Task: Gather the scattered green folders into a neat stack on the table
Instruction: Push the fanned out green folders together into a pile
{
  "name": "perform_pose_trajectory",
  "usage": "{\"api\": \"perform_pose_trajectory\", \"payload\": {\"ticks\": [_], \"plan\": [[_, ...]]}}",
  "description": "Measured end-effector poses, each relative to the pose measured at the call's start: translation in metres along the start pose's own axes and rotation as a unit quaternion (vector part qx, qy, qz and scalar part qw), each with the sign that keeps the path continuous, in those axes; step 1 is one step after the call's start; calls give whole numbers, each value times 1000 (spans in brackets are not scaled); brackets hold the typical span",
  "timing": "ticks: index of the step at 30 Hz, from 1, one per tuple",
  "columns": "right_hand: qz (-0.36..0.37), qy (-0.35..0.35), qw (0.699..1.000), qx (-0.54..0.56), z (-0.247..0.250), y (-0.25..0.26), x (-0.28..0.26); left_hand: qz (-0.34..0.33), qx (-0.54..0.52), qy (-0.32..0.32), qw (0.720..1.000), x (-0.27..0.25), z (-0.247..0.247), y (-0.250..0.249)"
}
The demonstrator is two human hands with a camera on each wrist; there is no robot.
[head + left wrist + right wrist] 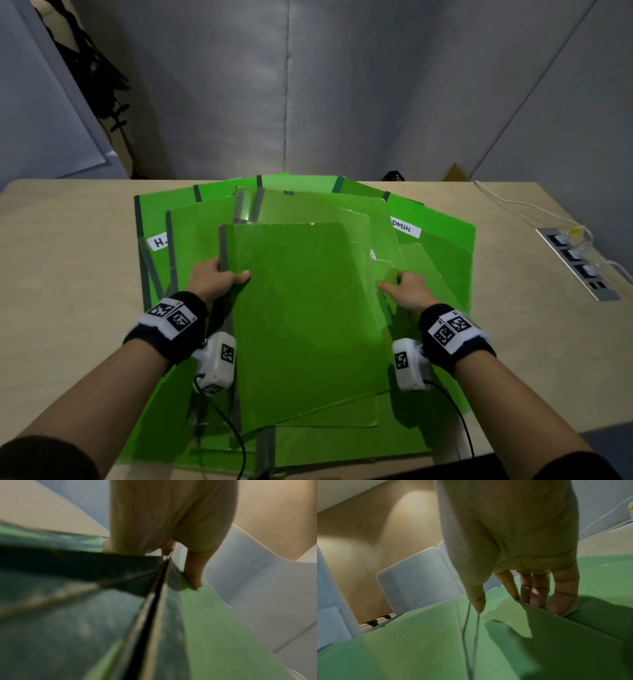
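Observation:
Several translucent green folders (435, 240) lie fanned and overlapping across the middle of the tan table (68, 246). The top folder (301, 308) sits tilted above the pile. My left hand (219, 279) grips its left, dark-spined edge, thumb on top and fingers underneath. In the left wrist view the thumb (193, 572) presses on the green cover (214, 635) beside the spine. My right hand (406, 291) holds the right edge of the upper folders. In the right wrist view its thumb lies on top of the cover (419, 642) and its fingers (559, 601) reach behind the edge.
A power strip (579, 263) with white plugs and cables lies near the table's right edge. Grey padded panels (342, 85) stand behind the table. Labels reading "H" (159, 241) and "DMIN" (406, 226) show on lower folders. Bare tabletop lies left and right of the pile.

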State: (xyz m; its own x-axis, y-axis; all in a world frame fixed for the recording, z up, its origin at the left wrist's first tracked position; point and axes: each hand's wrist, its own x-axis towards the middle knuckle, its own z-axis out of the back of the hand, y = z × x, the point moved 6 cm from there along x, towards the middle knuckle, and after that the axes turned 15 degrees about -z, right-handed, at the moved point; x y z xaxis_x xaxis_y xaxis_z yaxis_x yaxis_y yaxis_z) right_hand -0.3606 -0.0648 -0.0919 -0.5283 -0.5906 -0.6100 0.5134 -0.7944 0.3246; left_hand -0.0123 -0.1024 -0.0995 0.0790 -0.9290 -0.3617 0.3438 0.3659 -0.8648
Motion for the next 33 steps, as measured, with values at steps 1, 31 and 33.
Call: {"api": "perform_pose_trajectory", "payload": {"ticks": [1, 31, 33], "plan": [[1, -11, 1000, -15, -3, 0, 2, 9, 26, -23, 999, 1, 12, 5], [-70, 7, 930, 360, -5, 16, -13, -15, -25, 204, 979, -20, -14, 0], [-54, 35, 942, 330, -9, 23, -17, -23, 19, 193, 981, -17, -12, -4]]}}
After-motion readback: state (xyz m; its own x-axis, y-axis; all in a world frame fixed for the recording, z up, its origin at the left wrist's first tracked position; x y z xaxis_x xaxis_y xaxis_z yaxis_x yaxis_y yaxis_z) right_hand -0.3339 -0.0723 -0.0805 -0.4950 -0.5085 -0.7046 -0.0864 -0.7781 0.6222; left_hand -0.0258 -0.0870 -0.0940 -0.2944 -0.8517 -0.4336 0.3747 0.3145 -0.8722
